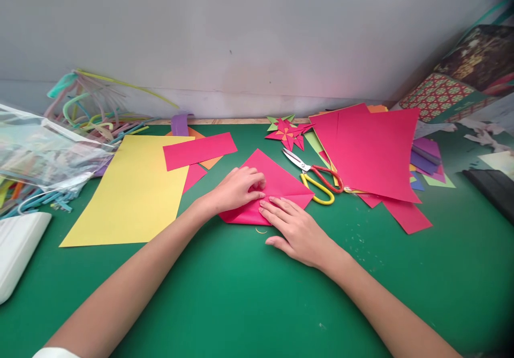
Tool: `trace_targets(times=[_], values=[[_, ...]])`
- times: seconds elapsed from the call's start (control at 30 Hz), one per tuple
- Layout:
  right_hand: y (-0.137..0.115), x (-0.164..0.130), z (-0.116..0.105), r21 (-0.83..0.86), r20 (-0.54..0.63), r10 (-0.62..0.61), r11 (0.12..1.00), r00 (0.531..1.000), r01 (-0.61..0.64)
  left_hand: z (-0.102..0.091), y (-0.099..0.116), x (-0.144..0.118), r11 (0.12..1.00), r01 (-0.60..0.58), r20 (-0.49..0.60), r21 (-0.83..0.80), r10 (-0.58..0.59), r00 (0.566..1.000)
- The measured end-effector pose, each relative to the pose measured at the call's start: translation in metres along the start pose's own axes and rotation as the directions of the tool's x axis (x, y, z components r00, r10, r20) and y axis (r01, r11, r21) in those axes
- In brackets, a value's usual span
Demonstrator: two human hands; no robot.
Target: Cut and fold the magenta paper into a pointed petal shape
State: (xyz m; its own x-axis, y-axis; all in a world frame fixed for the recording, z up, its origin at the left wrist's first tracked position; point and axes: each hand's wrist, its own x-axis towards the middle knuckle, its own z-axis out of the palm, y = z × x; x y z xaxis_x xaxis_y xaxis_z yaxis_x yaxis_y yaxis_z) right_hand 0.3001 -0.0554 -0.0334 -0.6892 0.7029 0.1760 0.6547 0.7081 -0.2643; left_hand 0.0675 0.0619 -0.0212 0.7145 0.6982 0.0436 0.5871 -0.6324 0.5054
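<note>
- The paper (277,179), pink and partly folded, lies on the green table (257,304) under both hands, one corner pointing away and a turned-up edge nearest the wearer.
- The left hand (240,189) rests on the paper's left part, fingers curled inward at the fold; whether they pinch it I cannot tell, as the thumb side is hidden.
- The right hand (289,228) lies flattened, palm down, its fingers together on the fold and its thumb held apart, grasping nothing.
- A thin yellow scrap (261,231) lies just left of the right thumb.
- The scissors (305,168), with one red and one yellow handle loop, lie beyond the right hand, just beside the paper's right corner.
- The pink star (286,133) lies farther beyond the right hand, overlapping a green star (277,124).
- The red sheet (367,157) tops a pile to the right of the scissors, beyond the right hand.
- The pink strip (201,151) lies beyond the left hand, across a corner of the yellow sheet (128,192).
- Pipe cleaners (90,109) and a clear bag (44,154) sit far left of the left hand.
- Well right of the right hand, a patterned box (441,98) bears a teal band; any lettering is too blurred to read.
</note>
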Motion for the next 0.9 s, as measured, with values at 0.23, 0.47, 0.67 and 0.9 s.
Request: trace_targets(times=[0.23, 0.47, 0.67, 0.9], values=[[0.0, 0.0, 0.0, 0.007, -0.003, -0.001, 1.0, 1.0, 0.001, -0.006, -0.001, 0.0, 0.989, 0.032, 0.033, -0.144, -0.027, 0.999], [0.001, 0.001, 0.0, 0.013, -0.009, -0.002, 1.0, 1.0, 0.002, 0.002, -0.003, -0.003, 0.998, 0.005, -0.016, -0.058, -0.006, 1.0], [0.0, 0.0, 0.0, 0.01, -0.006, 0.0, 1.0, 1.0, 0.001, 0.003, 0.001, -0.005, 1.0, 0.01, -0.017, -0.029, -0.011, 1.0], [0.001, 0.0, -0.001, 0.012, -0.007, -0.007, 1.0, 1.0, 0.007, 0.0, 0.006, -0.006, 1.0, 0.023, 0.004, -0.003, -0.023, 1.0]])
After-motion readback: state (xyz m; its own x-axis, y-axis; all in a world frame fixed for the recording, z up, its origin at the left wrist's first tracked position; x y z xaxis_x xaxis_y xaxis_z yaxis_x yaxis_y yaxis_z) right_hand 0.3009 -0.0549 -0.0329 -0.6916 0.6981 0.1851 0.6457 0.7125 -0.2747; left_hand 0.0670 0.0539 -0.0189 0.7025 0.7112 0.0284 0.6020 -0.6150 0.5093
